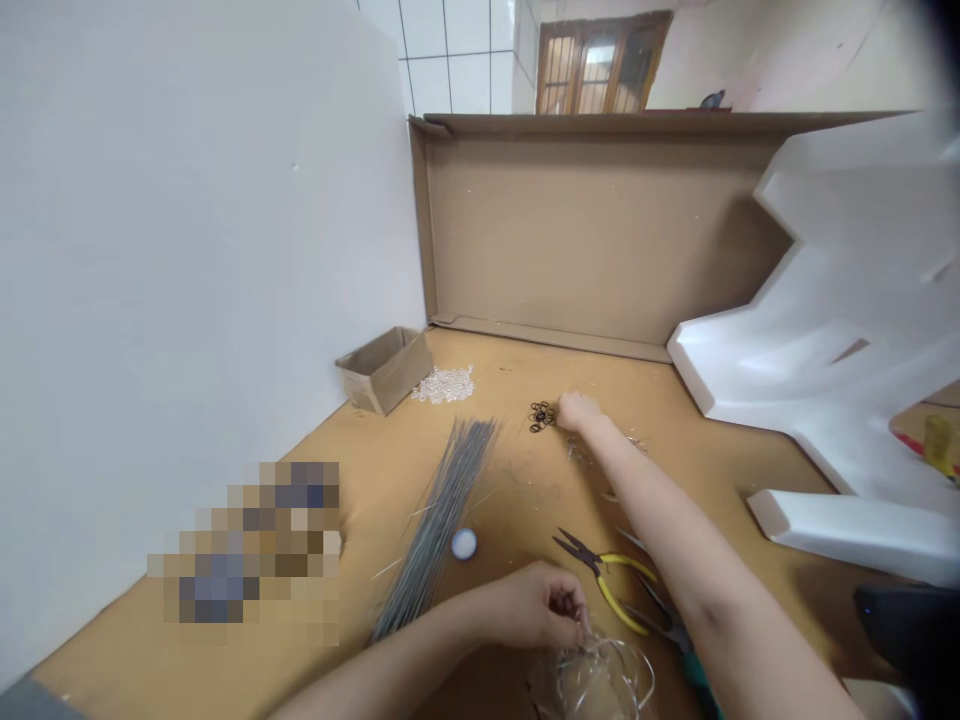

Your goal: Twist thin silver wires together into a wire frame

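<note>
My left hand (538,608) is low in the middle of the view, its fingers curled in a pinch around a loose tangle of shiny, silvery wire (600,675). Farther out on the table, my right hand (579,412) is closed, right beside a small black flower-like piece of looped wire (541,416). Its fingertips are hidden, so what they grip does not show. Yellow-handled long-nose pliers (596,562) lie open between my forearms. Another pair of pliers with green handles (679,635) is partly covered by my right forearm.
A bundle of straight grey wires (446,530) lies left of centre, beside a small round white-and-blue lid (464,543). Clear beads (446,384) are heaped by an open cardboard box (386,370). A cardboard panel (585,240) stands behind; white foam pieces (840,330) are on the right.
</note>
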Demonstrator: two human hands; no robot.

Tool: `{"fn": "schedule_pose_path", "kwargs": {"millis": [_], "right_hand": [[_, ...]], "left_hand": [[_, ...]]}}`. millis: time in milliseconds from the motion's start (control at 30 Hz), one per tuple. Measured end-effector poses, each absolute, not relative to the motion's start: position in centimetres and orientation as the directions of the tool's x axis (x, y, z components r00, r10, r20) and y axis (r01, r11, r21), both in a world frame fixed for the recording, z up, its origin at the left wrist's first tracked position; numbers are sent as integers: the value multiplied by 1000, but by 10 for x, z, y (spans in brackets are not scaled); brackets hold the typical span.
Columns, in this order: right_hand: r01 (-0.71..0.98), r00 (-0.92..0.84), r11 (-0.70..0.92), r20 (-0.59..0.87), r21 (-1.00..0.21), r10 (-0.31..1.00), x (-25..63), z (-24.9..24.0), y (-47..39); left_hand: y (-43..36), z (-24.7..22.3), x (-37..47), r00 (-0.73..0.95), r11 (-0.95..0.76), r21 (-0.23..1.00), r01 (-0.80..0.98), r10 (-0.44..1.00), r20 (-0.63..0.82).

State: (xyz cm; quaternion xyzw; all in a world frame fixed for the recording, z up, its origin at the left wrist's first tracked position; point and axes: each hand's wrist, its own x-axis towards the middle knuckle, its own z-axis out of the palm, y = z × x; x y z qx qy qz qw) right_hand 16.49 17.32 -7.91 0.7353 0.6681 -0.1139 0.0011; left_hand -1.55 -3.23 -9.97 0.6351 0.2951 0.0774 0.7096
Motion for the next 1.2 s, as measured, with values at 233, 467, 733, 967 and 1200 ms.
{"fn": "schedule_pose_path", "kwargs": {"millis": [233,467,733,967,1200], "right_hand": [[929,20,-45,-71,-367,997,177,-57,116],[777,9,26,52,-629,999,182,-55,5],[718,29,88,156,-690,987,154,-45,-76],[562,31,57,90,-825,995,140,-57,-97],[314,-17,-38,-45,-949,999,142,-65,-110]], "left_hand": [[-46,-102,-7,845,128,977,172,491,-213],[-50,-82,-10,777,-68,992,108,628,-41],[-45,-86,-4,594,91,992,-84,804,-24],[-67,-90,-11,527,-34,999,11,849,23],[-75,-88,-16,548,-115,987,111,836,36]]}}
